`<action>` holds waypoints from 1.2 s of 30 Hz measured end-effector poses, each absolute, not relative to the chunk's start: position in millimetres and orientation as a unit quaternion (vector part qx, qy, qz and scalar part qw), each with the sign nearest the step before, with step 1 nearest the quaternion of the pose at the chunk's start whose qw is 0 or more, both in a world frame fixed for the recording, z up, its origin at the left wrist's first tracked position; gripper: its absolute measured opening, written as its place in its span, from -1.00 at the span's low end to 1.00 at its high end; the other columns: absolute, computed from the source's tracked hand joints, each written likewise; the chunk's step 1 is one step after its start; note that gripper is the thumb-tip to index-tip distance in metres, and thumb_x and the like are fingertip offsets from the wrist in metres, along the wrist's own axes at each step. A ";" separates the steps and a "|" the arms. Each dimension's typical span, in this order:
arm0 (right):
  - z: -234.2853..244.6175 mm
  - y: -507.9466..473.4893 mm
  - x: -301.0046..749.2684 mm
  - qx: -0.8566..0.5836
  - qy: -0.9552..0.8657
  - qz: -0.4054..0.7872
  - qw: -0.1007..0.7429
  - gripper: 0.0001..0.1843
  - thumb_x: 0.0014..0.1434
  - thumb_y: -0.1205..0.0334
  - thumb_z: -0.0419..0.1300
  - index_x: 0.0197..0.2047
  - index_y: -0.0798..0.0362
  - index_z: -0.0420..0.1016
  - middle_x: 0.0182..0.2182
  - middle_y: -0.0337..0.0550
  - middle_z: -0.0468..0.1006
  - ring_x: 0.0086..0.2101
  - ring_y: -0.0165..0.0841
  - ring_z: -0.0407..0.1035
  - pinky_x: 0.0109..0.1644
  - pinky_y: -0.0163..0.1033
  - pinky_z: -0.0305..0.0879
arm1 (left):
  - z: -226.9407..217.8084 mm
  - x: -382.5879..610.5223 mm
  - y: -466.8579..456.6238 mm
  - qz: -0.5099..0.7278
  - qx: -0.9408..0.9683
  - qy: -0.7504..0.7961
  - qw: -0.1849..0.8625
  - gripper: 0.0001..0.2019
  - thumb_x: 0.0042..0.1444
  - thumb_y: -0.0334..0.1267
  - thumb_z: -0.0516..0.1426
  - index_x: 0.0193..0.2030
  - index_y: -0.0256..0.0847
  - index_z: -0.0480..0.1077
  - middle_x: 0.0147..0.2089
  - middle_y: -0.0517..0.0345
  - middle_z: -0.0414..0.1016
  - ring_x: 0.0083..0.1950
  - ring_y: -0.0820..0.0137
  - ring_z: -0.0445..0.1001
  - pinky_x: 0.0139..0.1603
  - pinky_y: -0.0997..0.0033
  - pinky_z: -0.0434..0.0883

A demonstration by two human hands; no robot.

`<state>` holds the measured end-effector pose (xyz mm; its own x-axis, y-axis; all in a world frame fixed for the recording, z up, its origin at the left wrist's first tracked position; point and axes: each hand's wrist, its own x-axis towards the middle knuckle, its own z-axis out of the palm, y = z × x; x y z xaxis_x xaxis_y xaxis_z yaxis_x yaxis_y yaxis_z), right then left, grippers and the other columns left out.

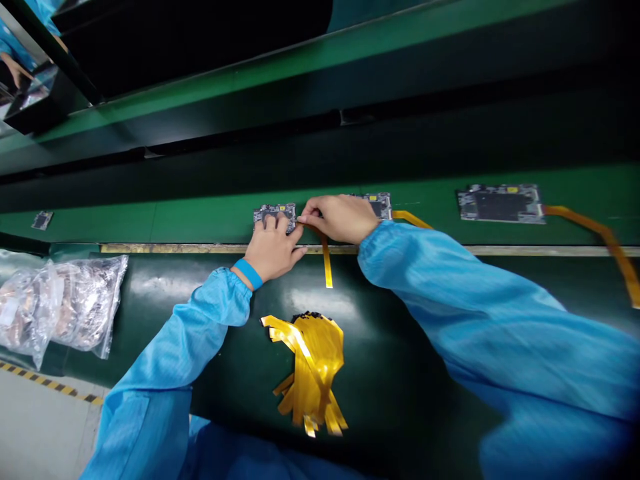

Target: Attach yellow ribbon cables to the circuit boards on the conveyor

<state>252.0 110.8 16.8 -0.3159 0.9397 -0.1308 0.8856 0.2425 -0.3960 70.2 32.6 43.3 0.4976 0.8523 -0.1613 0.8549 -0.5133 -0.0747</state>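
Observation:
My left hand (pixel 273 249) lies on a small circuit board (pixel 275 209), its fingers spread over the board and its thumb stretched out to the right. At the board's right edge, my right hand (pixel 340 217) is closed in a pinch on the end of an orange flat flex cable (pixel 328 265). The cable's other end hangs down over the belt's front edge. Whether it sits in the board's connector is hidden by my fingers. Behind my right hand lies a second circuit board (pixel 384 205) with its own flex cable (pixel 413 217).
Further right on the green belt (pixel 200 217) is another board (pixel 501 204) with a cable; a small board (pixel 43 220) lies far left. A pile of flex cables (pixel 315 363) rests on the bench before me. Clear plastic bags (pixel 83 303) lie left. Another person's hand (pixel 17 69) shows top left.

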 end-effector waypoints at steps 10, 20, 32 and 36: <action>20.8 82.8 254.3 -0.573 -0.790 0.168 0.139 -0.76 0.36 0.06 0.17 -0.15 -0.06 0.66 -0.17 -0.09 0.72 -0.24 -0.18 0.54 -0.26 -0.19 0.23 | 51.5 53.8 26.5 0.024 0.854 0.508 0.110 -0.56 0.46 -0.04 0.08 0.37 -0.14 0.41 0.46 -0.15 0.35 0.45 0.02 0.32 0.32 0.00 0.39; 20.6 12.7 196.7 -0.460 -0.794 0.344 0.199 -0.81 0.35 0.13 0.23 -0.29 0.01 0.53 -0.48 -0.25 0.54 -0.44 -0.34 0.39 -0.34 -0.26 0.07 | 31.7 16.0 -9.3 0.336 0.699 0.564 0.283 -0.74 0.35 -0.12 0.16 0.10 -0.15 0.40 0.05 -0.03 0.59 0.04 0.24 0.60 0.06 0.22 0.56; -8.4 9.9 185.5 -0.430 -0.826 0.284 0.227 -0.96 0.25 0.27 0.36 -0.21 -0.01 0.66 -0.34 -0.20 0.73 -0.29 -0.27 0.58 -0.30 -0.24 0.10 | -7.8 0.6 -14.4 0.351 0.703 0.500 0.364 -0.56 0.24 0.00 0.23 0.18 -0.15 0.53 0.18 -0.08 0.64 0.20 0.09 0.61 0.29 0.04 0.51; -11.7 10.1 184.5 -0.412 -0.843 0.264 0.224 -0.92 0.26 0.26 0.33 -0.18 -0.02 0.67 -0.30 -0.21 0.75 -0.27 -0.27 0.59 -0.29 -0.25 0.15 | -16.1 -3.1 -12.8 0.359 0.697 0.502 0.365 -0.57 0.27 0.04 0.23 0.13 -0.17 0.57 0.15 -0.11 0.66 0.16 0.10 0.64 0.23 0.07 0.55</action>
<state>184.5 10.1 -11.7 -0.5594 0.8132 0.1606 0.5762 0.5208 -0.6298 -3.1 -12.8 -16.1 0.2381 0.9619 0.1340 0.4379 -0.2295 0.8692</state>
